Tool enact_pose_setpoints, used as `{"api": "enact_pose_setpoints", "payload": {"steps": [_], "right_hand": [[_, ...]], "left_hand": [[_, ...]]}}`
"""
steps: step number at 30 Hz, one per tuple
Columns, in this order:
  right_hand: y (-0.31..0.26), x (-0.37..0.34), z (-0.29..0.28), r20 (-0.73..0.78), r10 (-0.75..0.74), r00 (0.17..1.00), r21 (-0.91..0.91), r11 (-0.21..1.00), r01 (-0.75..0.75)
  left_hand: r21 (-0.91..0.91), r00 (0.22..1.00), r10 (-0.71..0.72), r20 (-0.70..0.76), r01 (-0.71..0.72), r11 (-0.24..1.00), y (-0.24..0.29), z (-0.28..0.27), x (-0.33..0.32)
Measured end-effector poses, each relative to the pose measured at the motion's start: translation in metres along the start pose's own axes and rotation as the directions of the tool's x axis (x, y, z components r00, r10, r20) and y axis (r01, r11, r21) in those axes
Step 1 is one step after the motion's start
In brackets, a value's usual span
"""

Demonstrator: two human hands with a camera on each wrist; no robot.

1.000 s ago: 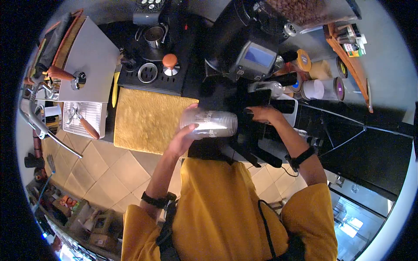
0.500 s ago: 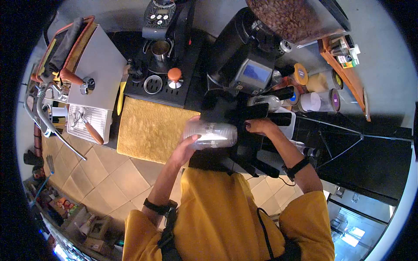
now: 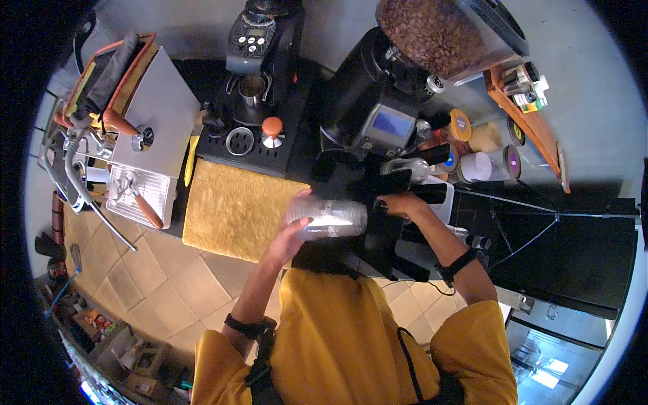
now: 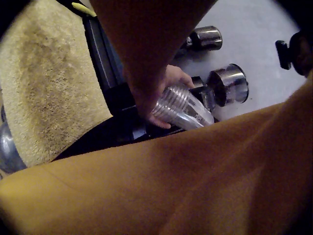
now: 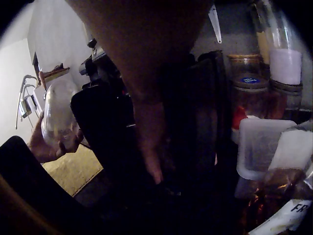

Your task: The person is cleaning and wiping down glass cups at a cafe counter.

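My left hand (image 3: 289, 237) grips a stack of clear plastic cups (image 3: 337, 219), tipped on its side, with white print on the outer cup. The left wrist view shows the fingers around the rim end of the cups (image 4: 183, 105). My right hand (image 3: 402, 204) reaches in among the upright panels of a black holder (image 3: 428, 194), to the right of the cups and apart from them. In the right wrist view the hand (image 5: 150, 139) points down between dark panels; its fingertips are lost in shadow, and whether it holds anything cannot be made out.
A yellow cloth mat (image 3: 239, 209) lies left of the cups. Behind stand a black grinder (image 3: 358, 94) and a tamper (image 3: 272, 131); an espresso machine (image 3: 158, 104) is at the far left. Lidded jars (image 3: 486, 165) and a wooden shelf (image 3: 530, 125) are at the right.
The head view has shifted, so the counter and machines sit lower in it. My left hand keeps its grip on the cups, and my right hand stays among the black panels.
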State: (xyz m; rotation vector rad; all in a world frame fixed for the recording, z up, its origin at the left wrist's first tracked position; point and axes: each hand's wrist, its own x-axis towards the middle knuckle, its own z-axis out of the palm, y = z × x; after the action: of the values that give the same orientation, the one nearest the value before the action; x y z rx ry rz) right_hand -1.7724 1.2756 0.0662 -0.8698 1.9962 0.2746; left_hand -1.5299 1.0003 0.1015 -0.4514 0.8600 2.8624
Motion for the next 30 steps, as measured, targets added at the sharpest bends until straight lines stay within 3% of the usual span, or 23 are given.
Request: {"api": "enact_pose_setpoints", "payload": {"steps": [2, 6, 8, 9, 11, 14, 18, 22, 26, 28, 30], "right_hand": [[-0.004, -0.01, -0.005, 0.025, 0.111, 0.994, 0.0, 0.994, -0.111], [-0.017, -0.029, -0.021, 0.054, 0.123, 0.991, 0.158, 0.979, -0.13], [-0.045, -0.064, -0.052, 0.16, 0.259, 0.952, 0.238, 0.926, -0.292], [-0.042, -0.07, -0.052, 0.153, 0.264, 0.952, 0.245, 0.923, -0.295], [-0.037, -0.087, -0.05, -0.105, -0.014, 0.994, -0.024, 1.0, 0.011], [-0.047, -0.116, -0.056, -0.248, 0.008, 0.969, -0.023, 1.0, -0.014], [-0.074, -0.168, -0.092, -0.188, 0.059, 0.98, 0.032, 0.998, -0.054], [-0.077, -0.219, -0.103, -0.31, 0.107, 0.945, 0.088, 0.993, -0.084], [-0.102, -0.284, -0.133, -0.466, -0.11, 0.878, 0.114, 0.977, 0.183], [-0.106, -0.288, -0.136, -0.449, -0.167, 0.877, 0.147, 0.955, 0.258], [-0.109, -0.286, -0.136, -0.481, -0.301, 0.824, 0.181, 0.885, 0.429]], "left_hand": [[-0.001, 1.0, 0.01, 0.007, -0.01, 1.0, 0.0, 0.001, 0.0], [-0.009, 1.0, 0.015, 0.001, -0.015, 1.0, 0.002, 0.003, 0.0], [0.002, 1.0, 0.02, 0.008, -0.02, 1.0, 0.003, 0.005, 0.002], [0.009, 1.0, 0.027, 0.009, -0.027, 1.0, 0.004, 0.006, 0.003], [0.022, 0.999, 0.022, 0.024, -0.022, 1.0, 0.004, 0.01, 0.006], [0.028, 0.999, 0.022, 0.047, -0.023, 0.999, 0.006, 0.018, 0.012], [0.012, 0.996, 0.017, 0.082, -0.018, 1.0, 0.012, 0.034, 0.015], [0.034, 0.994, 0.021, 0.105, -0.025, 0.999, 0.014, 0.043, 0.018], [0.016, 0.99, 0.025, 0.137, -0.027, 0.999, 0.022, 0.052, 0.014], [0.004, 0.991, 0.021, 0.132, -0.022, 1.0, 0.02, 0.052, 0.015], [0.027, 0.986, 0.026, 0.166, -0.031, 0.999, 0.019, 0.054, 0.017]]}}
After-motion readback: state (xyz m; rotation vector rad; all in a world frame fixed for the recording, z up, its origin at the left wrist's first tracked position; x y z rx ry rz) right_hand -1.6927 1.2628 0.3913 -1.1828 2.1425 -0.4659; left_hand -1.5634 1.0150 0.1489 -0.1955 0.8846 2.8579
